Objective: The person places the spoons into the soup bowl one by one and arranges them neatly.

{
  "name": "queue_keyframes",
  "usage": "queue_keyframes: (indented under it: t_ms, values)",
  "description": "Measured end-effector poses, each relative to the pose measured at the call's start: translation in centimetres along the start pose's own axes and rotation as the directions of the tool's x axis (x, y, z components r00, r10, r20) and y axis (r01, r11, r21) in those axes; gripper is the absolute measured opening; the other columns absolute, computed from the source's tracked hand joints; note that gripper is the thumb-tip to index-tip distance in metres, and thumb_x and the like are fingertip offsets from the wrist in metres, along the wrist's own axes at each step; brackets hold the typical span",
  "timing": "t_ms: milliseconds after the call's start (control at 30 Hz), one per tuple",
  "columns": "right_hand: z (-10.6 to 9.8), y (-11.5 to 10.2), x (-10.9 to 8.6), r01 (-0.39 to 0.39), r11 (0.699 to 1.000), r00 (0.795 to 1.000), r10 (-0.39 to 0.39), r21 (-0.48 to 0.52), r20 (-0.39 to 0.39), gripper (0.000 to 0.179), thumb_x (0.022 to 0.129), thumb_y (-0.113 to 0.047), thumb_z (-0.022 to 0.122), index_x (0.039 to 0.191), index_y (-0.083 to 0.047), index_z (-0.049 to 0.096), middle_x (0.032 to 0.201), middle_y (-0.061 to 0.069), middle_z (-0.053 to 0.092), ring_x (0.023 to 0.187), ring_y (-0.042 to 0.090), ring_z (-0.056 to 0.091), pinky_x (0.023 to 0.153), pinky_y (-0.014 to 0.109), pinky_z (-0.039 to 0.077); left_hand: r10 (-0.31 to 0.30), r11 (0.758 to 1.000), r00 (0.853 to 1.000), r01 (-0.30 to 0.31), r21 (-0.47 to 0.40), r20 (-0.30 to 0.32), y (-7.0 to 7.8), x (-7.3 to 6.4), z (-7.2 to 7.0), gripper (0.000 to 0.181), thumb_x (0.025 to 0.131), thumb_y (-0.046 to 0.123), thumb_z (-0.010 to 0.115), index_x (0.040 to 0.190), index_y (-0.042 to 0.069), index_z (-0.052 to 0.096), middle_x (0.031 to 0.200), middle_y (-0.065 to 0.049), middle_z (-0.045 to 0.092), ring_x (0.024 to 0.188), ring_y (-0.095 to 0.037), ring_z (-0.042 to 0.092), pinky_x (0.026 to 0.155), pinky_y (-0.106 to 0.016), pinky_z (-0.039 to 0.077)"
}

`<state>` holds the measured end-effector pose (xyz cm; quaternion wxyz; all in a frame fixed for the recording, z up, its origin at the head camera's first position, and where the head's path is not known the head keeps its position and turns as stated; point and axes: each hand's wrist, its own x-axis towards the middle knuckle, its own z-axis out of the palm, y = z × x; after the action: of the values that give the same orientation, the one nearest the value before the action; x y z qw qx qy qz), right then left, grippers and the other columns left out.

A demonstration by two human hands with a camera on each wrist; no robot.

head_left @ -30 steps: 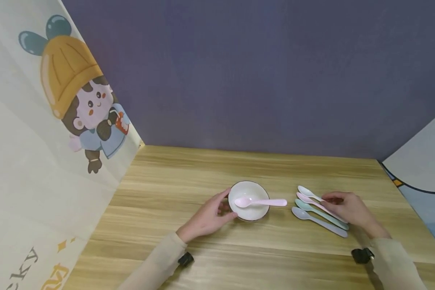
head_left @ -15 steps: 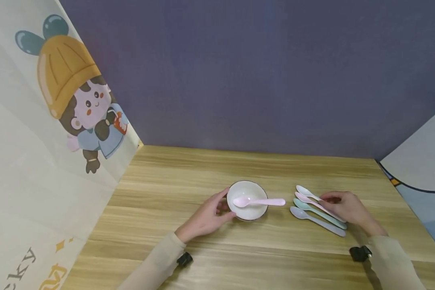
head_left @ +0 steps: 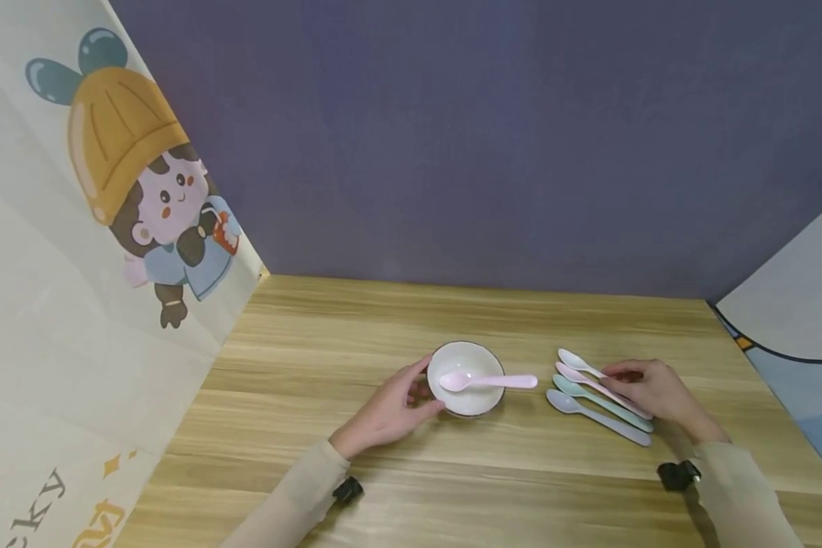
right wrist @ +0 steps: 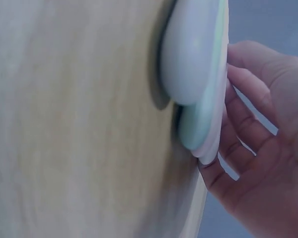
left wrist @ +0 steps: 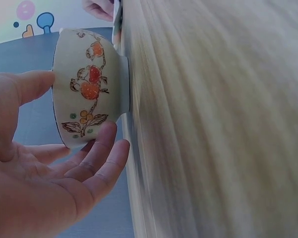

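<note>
In the head view, my left hand [head_left: 389, 412] holds a small white bowl [head_left: 467, 353] at its left side, thumb and fingers set around the wall. The left wrist view shows fruit and leaves painted on the bowl [left wrist: 84, 84]. A pale pink spoon [head_left: 517, 381] lies in it, handle jutting over the right rim. My right hand [head_left: 660, 394] pinches the handle of a white spoon [head_left: 572, 359], uppermost in a fanned row. Below that lie a pink spoon [head_left: 570, 373], a mint green spoon [head_left: 574, 388] and a lavender spoon [head_left: 606, 423]. My right fingers partly hide the white handle.
The bowl and spoons rest on a wood-grain table [head_left: 356, 320]. A dark blue-grey panel [head_left: 411, 152] rises along the back edge. On the left stands a pale wall [head_left: 34, 304] with a cartoon figure.
The scene has shifted slightly left in the head view. Both hands keep their places at the bowl and the white spoon.
</note>
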<state>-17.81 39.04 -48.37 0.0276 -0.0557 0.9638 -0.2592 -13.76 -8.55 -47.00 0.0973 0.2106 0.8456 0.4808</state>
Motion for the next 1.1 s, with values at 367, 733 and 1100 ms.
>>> queue_keyframes:
  t_ms: [367, 733, 1100]
  values:
    - [-0.7, -0.4, 0.1, 0.023, 0.999, 1.000, -0.023, 0.023, 0.003, 0.037, 0.097, -0.034, 0.080, 0.116, -0.003, 0.081, 0.109, 0.014, 0.080, 0.083, -0.005, 0.062, 0.069, 0.020, 0.053, 0.026, 1.000, 1.000, -0.026, -0.008, -0.002, 0.2, 0.3, -0.2, 0.083, 0.100, 0.027, 0.076, 0.167, 0.007, 0.032, 0.153, -0.012, 0.059, 0.118, -0.023, 0.071, 0.100, -0.040, 0.059]
    - [-0.9, -1.2, 0.4, 0.027, 0.999, 1.000, -0.028, 0.044, 0.012, 0.037, 0.097, -0.036, 0.080, 0.117, -0.005, 0.081, 0.106, 0.009, 0.079, 0.084, 0.001, 0.062, 0.069, 0.021, 0.052, 0.007, 1.000, 1.000, -0.007, -0.013, 0.000, 0.0, 0.2, 0.0, 0.084, 0.100, 0.029, 0.076, 0.168, 0.006, 0.031, 0.153, -0.012, 0.059, 0.117, -0.021, 0.070, 0.101, -0.039, 0.058]
    - [-1.2, -2.6, 0.3, 0.052, 0.996, 0.998, -0.053, 0.076, 0.015, 0.034, 0.097, -0.035, 0.080, 0.115, -0.006, 0.081, 0.098, 0.004, 0.077, 0.082, 0.002, 0.062, 0.067, 0.022, 0.052, 0.003, 0.999, 1.000, -0.003, -0.051, 0.008, 0.1, 0.4, 0.0, 0.081, 0.099, 0.026, 0.078, 0.167, 0.012, 0.035, 0.153, -0.011, 0.059, 0.116, -0.020, 0.071, 0.100, -0.042, 0.059]
